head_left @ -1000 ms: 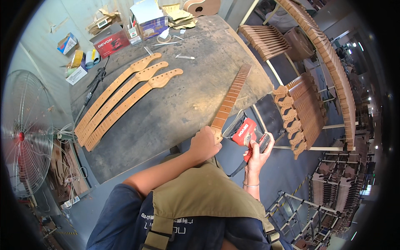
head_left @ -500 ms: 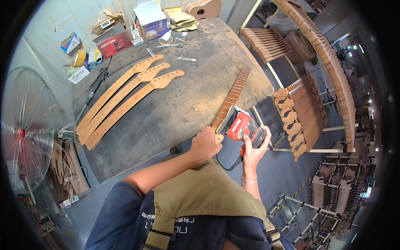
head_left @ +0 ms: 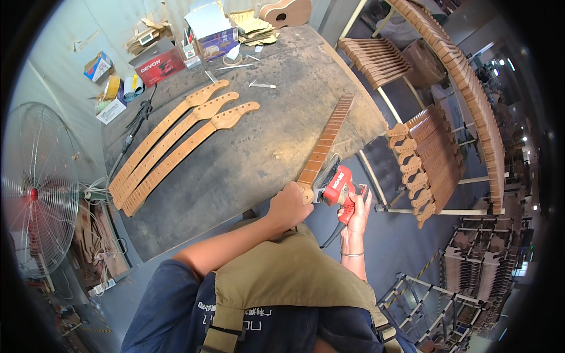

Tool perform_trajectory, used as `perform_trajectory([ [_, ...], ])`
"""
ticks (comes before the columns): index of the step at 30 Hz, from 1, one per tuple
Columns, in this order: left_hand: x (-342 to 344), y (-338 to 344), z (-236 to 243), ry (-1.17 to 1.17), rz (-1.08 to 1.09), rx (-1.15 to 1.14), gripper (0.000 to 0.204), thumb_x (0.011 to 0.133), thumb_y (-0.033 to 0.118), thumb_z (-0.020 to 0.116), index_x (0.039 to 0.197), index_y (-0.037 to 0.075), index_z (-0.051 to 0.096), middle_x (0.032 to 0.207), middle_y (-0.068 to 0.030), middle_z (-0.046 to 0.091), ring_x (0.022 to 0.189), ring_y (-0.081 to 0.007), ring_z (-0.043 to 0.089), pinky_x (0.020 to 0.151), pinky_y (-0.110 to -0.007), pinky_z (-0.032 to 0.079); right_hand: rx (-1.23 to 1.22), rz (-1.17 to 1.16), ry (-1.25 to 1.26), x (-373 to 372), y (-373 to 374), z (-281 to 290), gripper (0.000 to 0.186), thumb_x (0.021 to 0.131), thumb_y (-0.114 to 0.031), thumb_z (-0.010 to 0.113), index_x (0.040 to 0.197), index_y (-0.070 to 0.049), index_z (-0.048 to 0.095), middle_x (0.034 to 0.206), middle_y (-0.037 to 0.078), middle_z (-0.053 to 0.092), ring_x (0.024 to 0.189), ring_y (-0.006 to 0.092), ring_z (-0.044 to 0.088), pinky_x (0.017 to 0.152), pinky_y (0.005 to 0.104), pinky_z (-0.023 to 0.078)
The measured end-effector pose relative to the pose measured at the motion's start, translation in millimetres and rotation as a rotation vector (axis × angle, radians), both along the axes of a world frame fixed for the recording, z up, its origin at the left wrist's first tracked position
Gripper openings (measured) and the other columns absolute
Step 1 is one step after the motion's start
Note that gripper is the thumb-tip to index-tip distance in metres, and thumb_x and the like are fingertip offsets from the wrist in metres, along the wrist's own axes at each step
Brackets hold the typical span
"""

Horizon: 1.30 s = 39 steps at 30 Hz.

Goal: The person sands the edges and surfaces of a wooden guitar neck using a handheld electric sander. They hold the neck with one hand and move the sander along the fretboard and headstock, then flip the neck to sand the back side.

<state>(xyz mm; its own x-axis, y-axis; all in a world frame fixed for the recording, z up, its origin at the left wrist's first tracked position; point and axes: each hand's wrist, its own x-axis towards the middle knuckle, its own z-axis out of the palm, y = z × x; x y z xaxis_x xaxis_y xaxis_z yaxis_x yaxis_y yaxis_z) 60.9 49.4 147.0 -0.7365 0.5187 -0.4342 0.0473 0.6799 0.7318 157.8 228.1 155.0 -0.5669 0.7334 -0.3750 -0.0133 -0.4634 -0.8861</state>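
Observation:
My left hand [head_left: 288, 206] is closed round the headstock end of a guitar neck [head_left: 325, 141]. The neck's dark fretted face is up, and it reaches from the table's near edge toward the far right. In my right hand [head_left: 354, 216] is a red and black electric sander [head_left: 338, 186], tilted on its side. Its pad stands against or very near the neck's right edge, just beyond my left hand; contact cannot be made out. A dark cord hangs from the sander. Three pale guitar necks [head_left: 182, 126] lie side by side at the table's left.
The dark worktable [head_left: 235, 159] holds boxes [head_left: 159, 66], sandpaper sheets [head_left: 254, 28] and a small guitar body [head_left: 286, 13] along its back. A cable [head_left: 139, 120] lies by the left wall, near a standing fan [head_left: 36, 191]. Racks of guitar necks [head_left: 432, 159] stand at right.
The sander has turned in my right hand, its pad tipping onto the neck's right side and its body lowering slightly. My left hand keeps its grip on the headstock end.

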Motion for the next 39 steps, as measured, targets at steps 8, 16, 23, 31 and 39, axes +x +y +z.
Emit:
perform_trajectory([
  [8,-8,1,5,-0.058,0.014,-0.010,0.056,0.086,0.034,0.080,0.115,-0.007,0.056,0.112,-0.0315,0.071,0.109,-0.0494,0.071,0.093,-0.055,0.056,-0.139,-0.163,-0.013,-7,-23,-26,0.048,0.094,-0.023,0.072,0.136,-0.018,0.049,0.100,0.005,0.063,0.058,0.0160,0.057,0.047,0.0290,0.048],
  [16,-11,-3,-4,-0.011,-0.013,-0.001,0.057,0.085,0.035,0.081,0.114,-0.008,0.056,0.109,-0.0322,0.072,0.108,-0.0502,0.071,0.092,-0.055,0.057,-0.281,-0.164,-0.025,-3,-21,-47,0.045,0.093,-0.025,0.071,0.133,-0.021,0.050,0.102,0.004,0.062,0.061,0.0151,0.056,0.050,0.0287,0.047],
  [23,-12,-7,1,0.010,-0.010,-0.039,0.058,0.084,0.034,0.082,0.114,-0.007,0.054,0.109,-0.0314,0.072,0.105,-0.0490,0.072,0.090,-0.055,0.058,-0.177,-0.044,-0.073,1,-22,-11,0.046,0.094,-0.023,0.070,0.135,-0.022,0.050,0.101,0.004,0.062,0.059,0.0140,0.056,0.047,0.0275,0.047],
  [31,-4,-5,-5,0.108,-0.011,-0.050,0.053,0.085,0.033,0.081,0.112,-0.004,0.053,0.108,-0.0278,0.070,0.103,-0.0486,0.072,0.088,-0.056,0.058,0.012,-0.111,-0.055,-11,-36,6,0.053,0.097,-0.016,0.068,0.145,-0.021,0.046,0.097,0.007,0.061,0.057,0.0144,0.057,0.047,0.0282,0.049],
  [39,-4,-9,-9,0.086,-0.027,-0.055,0.052,0.085,0.033,0.079,0.113,-0.004,0.053,0.110,-0.0279,0.070,0.104,-0.0483,0.072,0.089,-0.055,0.058,0.139,0.031,-0.041,-10,-16,8,0.048,0.097,-0.012,0.067,0.142,-0.016,0.051,0.088,0.007,0.064,0.050,0.0136,0.057,0.044,0.0264,0.050],
])
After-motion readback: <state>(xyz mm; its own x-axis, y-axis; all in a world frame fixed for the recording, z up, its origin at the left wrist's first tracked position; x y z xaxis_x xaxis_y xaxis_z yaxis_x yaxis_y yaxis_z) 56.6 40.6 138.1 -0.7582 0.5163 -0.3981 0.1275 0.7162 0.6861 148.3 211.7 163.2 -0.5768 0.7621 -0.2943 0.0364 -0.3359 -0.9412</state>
